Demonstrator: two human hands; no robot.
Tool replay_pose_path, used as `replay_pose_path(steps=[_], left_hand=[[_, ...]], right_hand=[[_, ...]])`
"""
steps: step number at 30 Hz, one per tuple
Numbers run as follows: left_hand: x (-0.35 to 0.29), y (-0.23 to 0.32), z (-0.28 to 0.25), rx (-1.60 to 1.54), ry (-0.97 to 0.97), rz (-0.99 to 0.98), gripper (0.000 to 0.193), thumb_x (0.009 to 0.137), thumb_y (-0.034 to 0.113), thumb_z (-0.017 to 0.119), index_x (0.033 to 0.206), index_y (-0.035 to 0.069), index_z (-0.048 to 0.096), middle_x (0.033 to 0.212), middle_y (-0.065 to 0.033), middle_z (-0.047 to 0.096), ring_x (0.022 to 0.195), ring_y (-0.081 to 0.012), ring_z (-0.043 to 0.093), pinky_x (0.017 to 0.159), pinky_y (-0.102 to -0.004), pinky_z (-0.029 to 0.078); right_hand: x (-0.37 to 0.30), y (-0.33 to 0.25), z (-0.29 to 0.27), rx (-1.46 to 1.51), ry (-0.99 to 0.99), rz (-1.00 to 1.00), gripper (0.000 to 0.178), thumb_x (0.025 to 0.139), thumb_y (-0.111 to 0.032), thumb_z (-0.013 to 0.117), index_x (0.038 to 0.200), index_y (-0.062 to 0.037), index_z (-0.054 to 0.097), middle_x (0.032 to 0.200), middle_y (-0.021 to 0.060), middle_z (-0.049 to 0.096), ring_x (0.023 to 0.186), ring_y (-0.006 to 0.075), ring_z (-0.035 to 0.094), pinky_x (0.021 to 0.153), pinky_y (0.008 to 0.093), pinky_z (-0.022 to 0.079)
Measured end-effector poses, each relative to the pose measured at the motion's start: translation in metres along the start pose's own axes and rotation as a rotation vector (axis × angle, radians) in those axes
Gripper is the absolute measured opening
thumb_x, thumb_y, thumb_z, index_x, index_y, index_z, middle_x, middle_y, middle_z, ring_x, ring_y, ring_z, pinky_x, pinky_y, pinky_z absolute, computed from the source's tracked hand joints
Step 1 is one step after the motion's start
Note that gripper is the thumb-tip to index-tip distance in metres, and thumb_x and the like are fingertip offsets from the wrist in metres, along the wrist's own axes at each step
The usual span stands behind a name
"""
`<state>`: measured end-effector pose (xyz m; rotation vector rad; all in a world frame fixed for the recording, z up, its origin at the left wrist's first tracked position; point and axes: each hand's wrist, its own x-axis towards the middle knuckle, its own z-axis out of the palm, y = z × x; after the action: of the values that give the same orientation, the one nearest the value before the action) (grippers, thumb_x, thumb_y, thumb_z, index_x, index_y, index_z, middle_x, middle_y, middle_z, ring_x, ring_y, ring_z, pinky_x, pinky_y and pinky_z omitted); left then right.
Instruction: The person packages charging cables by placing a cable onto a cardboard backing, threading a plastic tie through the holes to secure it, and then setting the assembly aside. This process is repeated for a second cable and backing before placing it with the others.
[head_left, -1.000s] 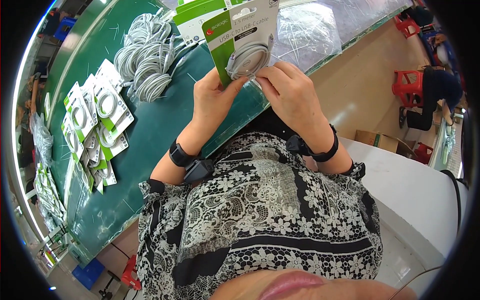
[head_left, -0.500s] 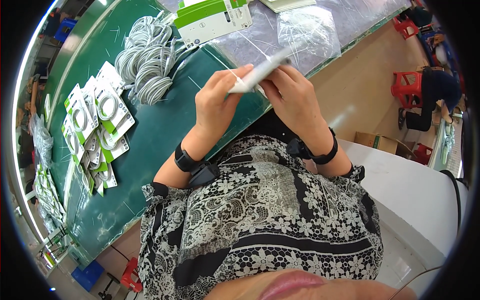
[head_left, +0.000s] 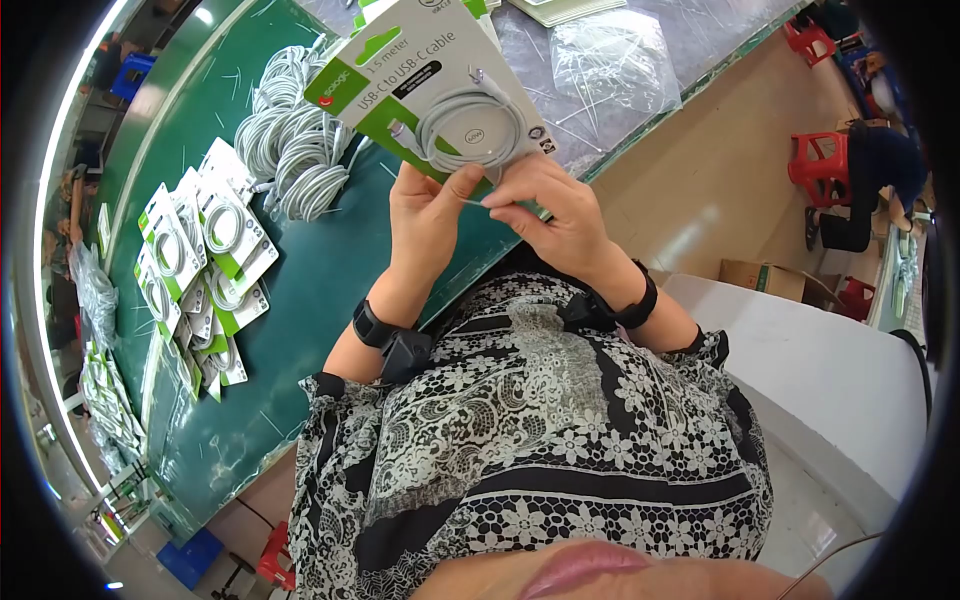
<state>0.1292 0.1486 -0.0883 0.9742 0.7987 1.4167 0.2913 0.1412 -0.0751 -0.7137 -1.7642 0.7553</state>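
Above the right-hand edge of the green table (head_left: 300,330), a printed card (head_left: 365,100) in green and white is held up with its face toward the wearer, a coiled white cable (head_left: 430,140) lying flat against its front. The tilt seems meant to show the coil and its 2 plugs while bringing the lower edge to both hands.

Over that same table edge, the left hand (head_left: 425,215) has its fingers closed on the card's bottom, thumb in front and the rest mostly hidden behind, apparently bearing the weight. The right hand (head_left: 560,210) has thumb and forefinger pinched together on a thin pale strand (head_left: 475,203) that runs to the left thumb; 1 hand probably steadies while the other does the finer handling.

On the table's far side, loose grey cables (head_left: 295,150) lie heaped, perhaps for easy reach. On its left part, a pile of carded cables (head_left: 205,265) overlaps, likely set aside from the hands. On the table's greyish right end rests a clear plastic bag (head_left: 615,60). Across the floor to the table's right stands a red stool (head_left: 820,165).
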Motion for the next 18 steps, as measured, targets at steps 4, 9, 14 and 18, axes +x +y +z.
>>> replay_pose_path(steps=[4,9,14,18], left_hand=[[0.006,0.0,-0.004,-0.108,-0.022,-0.118,0.029,0.088,0.0,0.063,0.116,0.005,0.055,0.109,-0.006,0.064,0.095,-0.013,0.062,0.076,-0.0237,0.049],[0.008,0.001,-0.008,-0.155,-0.027,-0.223,0.028,0.088,-0.001,0.062,0.115,0.006,0.057,0.11,-0.0061,0.063,0.101,-0.0161,0.061,0.083,-0.0276,0.051],[0.006,0.006,-0.01,-0.228,-0.069,-0.234,0.028,0.088,-0.001,0.062,0.115,0.006,0.058,0.112,-0.0072,0.063,0.103,-0.018,0.061,0.087,-0.0319,0.052],[0.005,0.009,-0.012,-0.255,-0.084,-0.269,0.027,0.088,0.0,0.062,0.115,0.006,0.058,0.113,-0.0077,0.063,0.104,-0.0185,0.061,0.088,-0.033,0.052]], right_hand=[[0.003,0.002,-0.003,0.003,0.032,0.04,0.013,0.077,0.002,0.071,0.087,-0.0029,0.066,0.081,0.0074,0.061,0.077,0.0199,0.059,0.072,0.0297,0.047],[0.002,0.003,-0.008,0.038,0.012,0.046,0.011,0.078,0.001,0.07,0.087,-0.0029,0.066,0.081,0.0077,0.061,0.076,0.02,0.058,0.072,0.0294,0.047],[0.002,0.002,-0.008,0.035,0.002,0.055,0.01,0.079,0.0,0.069,0.088,-0.0024,0.065,0.083,0.008,0.061,0.078,0.0192,0.059,0.073,0.0285,0.047],[0.0,0.003,-0.007,0.069,-0.001,0.103,0.009,0.08,0.0,0.068,0.089,-0.0016,0.064,0.084,0.008,0.062,0.079,0.0185,0.06,0.074,0.0277,0.047]])
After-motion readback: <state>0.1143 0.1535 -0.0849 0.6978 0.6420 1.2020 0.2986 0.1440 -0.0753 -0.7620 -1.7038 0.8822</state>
